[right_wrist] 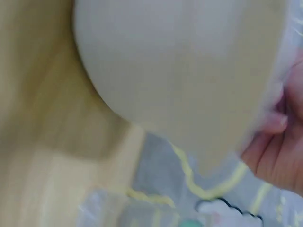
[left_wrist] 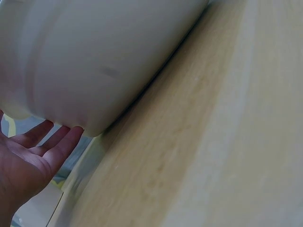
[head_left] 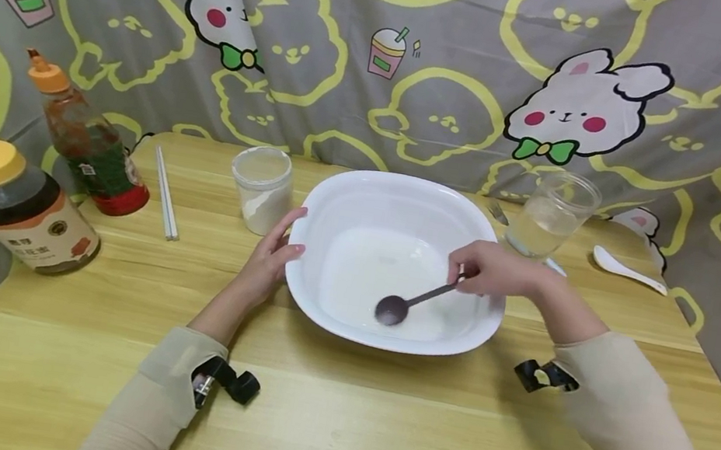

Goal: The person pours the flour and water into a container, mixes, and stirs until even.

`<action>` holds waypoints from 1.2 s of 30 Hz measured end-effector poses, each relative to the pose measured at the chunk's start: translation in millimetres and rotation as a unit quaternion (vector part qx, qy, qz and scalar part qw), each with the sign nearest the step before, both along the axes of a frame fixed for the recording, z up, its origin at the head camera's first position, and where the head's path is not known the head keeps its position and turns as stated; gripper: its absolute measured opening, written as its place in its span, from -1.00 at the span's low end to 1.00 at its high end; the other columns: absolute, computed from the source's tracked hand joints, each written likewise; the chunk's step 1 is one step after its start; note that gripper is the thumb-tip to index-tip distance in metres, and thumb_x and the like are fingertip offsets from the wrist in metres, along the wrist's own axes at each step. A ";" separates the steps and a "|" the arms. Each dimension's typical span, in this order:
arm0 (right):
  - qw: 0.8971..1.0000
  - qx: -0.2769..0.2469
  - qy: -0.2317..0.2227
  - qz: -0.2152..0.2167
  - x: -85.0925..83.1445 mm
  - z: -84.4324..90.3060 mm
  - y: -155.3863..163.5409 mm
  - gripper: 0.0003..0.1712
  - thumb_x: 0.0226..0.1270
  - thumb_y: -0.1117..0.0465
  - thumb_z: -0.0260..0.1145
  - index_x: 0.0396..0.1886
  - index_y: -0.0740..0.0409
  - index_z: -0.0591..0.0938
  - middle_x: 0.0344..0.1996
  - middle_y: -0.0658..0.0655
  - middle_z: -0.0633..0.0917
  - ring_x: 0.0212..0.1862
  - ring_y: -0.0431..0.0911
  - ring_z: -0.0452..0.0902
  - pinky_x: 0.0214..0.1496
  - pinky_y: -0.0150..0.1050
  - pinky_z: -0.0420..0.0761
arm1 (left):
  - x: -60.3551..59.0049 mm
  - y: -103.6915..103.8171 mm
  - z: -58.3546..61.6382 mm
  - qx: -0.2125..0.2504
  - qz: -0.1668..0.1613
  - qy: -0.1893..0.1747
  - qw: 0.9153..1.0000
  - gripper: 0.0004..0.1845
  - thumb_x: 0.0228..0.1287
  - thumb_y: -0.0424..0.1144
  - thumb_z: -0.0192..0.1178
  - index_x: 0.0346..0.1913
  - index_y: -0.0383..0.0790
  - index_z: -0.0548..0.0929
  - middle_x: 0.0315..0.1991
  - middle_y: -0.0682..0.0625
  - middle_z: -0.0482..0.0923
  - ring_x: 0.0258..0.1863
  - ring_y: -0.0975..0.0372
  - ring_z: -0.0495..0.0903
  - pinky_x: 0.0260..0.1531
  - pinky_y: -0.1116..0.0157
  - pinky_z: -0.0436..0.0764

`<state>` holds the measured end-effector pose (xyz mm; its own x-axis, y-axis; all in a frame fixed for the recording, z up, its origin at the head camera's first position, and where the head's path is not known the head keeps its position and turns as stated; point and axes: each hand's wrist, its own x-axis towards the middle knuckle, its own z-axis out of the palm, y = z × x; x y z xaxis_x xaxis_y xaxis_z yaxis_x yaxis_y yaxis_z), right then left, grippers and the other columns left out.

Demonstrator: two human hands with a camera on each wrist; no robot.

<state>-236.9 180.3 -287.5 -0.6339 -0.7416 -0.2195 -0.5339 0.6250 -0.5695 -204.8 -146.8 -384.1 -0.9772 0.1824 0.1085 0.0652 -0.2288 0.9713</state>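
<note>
A: Right hand [head_left: 491, 269]?
B: Fingers curled, pinching the spoon [head_left: 408, 303] handle's top; its dark bowl end sits below-left of them in white liquid inside the white basin [head_left: 343, 199].
A: Left hand [head_left: 270, 258]?
B: Fingers fairly straight, resting against the basin's left outer wall. Basin stands mid-table [head_left: 370, 431].

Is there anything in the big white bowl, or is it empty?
Not empty. The white bowl holds a shallow pool of white liquid, and the spoon held by the right hand dips into it.
</note>
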 end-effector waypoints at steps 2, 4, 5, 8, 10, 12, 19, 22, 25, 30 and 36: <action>0.999 0.020 0.036 -0.030 0.0 7.8 8.2 -0.87 -0.04 0.47 0.14 -0.55 0.20 0.55 -0.74 -0.02 0.41 -0.64 -0.18 0.25 -0.62 -0.38 0.27 | 0.0 -0.2 -0.1 -0.002 0.000 0.001 1.000 -0.37 0.08 -0.35 -0.03 0.27 -0.03 0.13 0.10 -0.24 0.21 -0.09 -0.05 0.35 -0.33 0.17 0.56; 0.994 0.039 0.080 -0.066 -2.3 11.6 14.1 -0.86 -0.05 0.47 0.14 -0.57 0.18 0.55 -0.72 -0.01 0.44 -0.61 -0.15 0.27 -0.61 -0.35 0.30 | 0.1 -0.3 -0.3 -0.003 -0.001 0.003 1.000 -0.37 0.08 -0.35 -0.04 0.27 -0.03 0.13 0.09 -0.25 0.21 -0.12 -0.02 0.37 -0.34 0.18 0.56; 0.991 0.046 0.098 -0.084 -4.3 12.2 15.7 -0.87 -0.04 0.46 0.14 -0.57 0.19 0.55 -0.70 0.00 0.45 -0.59 -0.14 0.29 -0.60 -0.34 0.31 | 0.2 -0.2 -0.1 -0.003 -0.001 0.004 1.000 -0.37 0.08 -0.35 -0.04 0.27 -0.04 0.13 0.09 -0.26 0.21 -0.13 0.00 0.38 -0.34 0.19 0.57; 0.980 0.059 0.135 -0.135 -12.5 7.9 15.4 -0.90 -0.02 0.43 0.15 -0.53 0.21 0.57 -0.66 0.03 0.49 -0.55 -0.10 0.32 -0.56 -0.30 0.34 | 0.7 -0.2 0.3 -0.001 -0.001 0.003 1.000 -0.37 0.08 -0.35 -0.04 0.27 -0.05 0.12 0.09 -0.25 0.20 -0.16 0.08 0.41 -0.37 0.26 0.57; 0.976 0.056 0.133 -0.160 -19.2 1.8 11.8 -0.91 0.00 0.40 0.15 -0.48 0.22 0.58 -0.64 0.05 0.50 -0.54 -0.08 0.33 -0.54 -0.28 0.35 | 0.9 0.2 0.4 0.004 -0.003 0.002 1.000 -0.37 0.07 -0.35 -0.04 0.28 -0.06 0.12 0.10 -0.25 0.20 -0.16 0.09 0.40 -0.37 0.28 0.57; 0.976 0.043 0.109 -0.182 -24.8 -4.1 6.3 -0.89 0.03 0.38 0.15 -0.42 0.24 0.58 -0.64 0.08 0.50 -0.54 -0.08 0.33 -0.52 -0.28 0.34 | 1.3 0.6 0.5 0.011 -0.005 0.002 1.000 -0.37 0.07 -0.35 -0.04 0.28 -0.06 0.11 0.11 -0.25 0.19 -0.14 0.05 0.39 -0.36 0.28 0.57; 0.981 -0.050 -0.003 -0.186 -31.3 -25.1 -17.2 -0.87 0.06 0.39 0.17 -0.35 0.31 0.57 -0.65 0.20 0.53 -0.61 -0.10 0.37 -0.59 -0.32 0.38 | 0.9 1.6 -0.4 0.026 -0.008 0.005 1.000 -0.36 0.05 -0.35 -0.03 0.27 -0.05 0.13 0.10 -0.27 0.20 -0.09 -0.06 0.34 -0.34 0.21 0.56; 0.985 -0.062 -0.037 -0.154 -25.5 -31.1 -23.9 -0.87 0.08 0.39 0.17 -0.34 0.32 0.57 -0.71 0.15 0.50 -0.65 -0.12 0.32 -0.63 -0.34 0.34 | 0.6 1.4 -0.9 0.026 -0.008 0.004 1.000 -0.36 0.04 -0.35 -0.03 0.27 -0.05 0.13 0.11 -0.26 0.18 -0.06 -0.09 0.31 -0.32 0.19 0.56; 0.990 -0.057 -0.059 -0.114 -15.8 -30.6 -23.7 -0.89 0.08 0.40 0.17 -0.36 0.31 0.56 -0.75 0.08 0.47 -0.68 -0.14 0.29 -0.64 -0.36 0.32 | 0.4 1.7 -0.8 0.028 -0.011 0.002 1.000 -0.36 0.04 -0.36 -0.04 0.26 -0.04 0.14 0.12 -0.25 0.17 -0.05 -0.10 0.30 -0.32 0.20 0.56; 0.997 -0.030 -0.036 -0.058 -1.9 -14.4 -9.6 -0.90 0.02 0.44 0.18 -0.45 0.20 0.57 -0.73 0.04 0.47 -0.65 -0.14 0.32 -0.62 -0.34 0.34 | 0.3 2.0 1.0 0.036 -0.016 0.001 0.999 -0.35 0.03 -0.37 -0.04 0.26 -0.06 0.13 0.12 -0.27 0.16 -0.06 -0.08 0.32 -0.33 0.19 0.56; 0.997 0.006 0.018 -0.075 -4.6 2.0 8.8 -0.88 -0.03 0.47 0.17 -0.51 0.20 0.55 -0.72 0.03 0.44 -0.62 -0.14 0.31 -0.62 -0.35 0.34 | 0.6 -0.1 1.5 0.034 -0.015 -0.004 0.999 -0.36 0.03 -0.37 -0.04 0.26 -0.04 0.14 0.13 -0.27 0.15 -0.05 -0.08 0.30 -0.30 0.16 0.55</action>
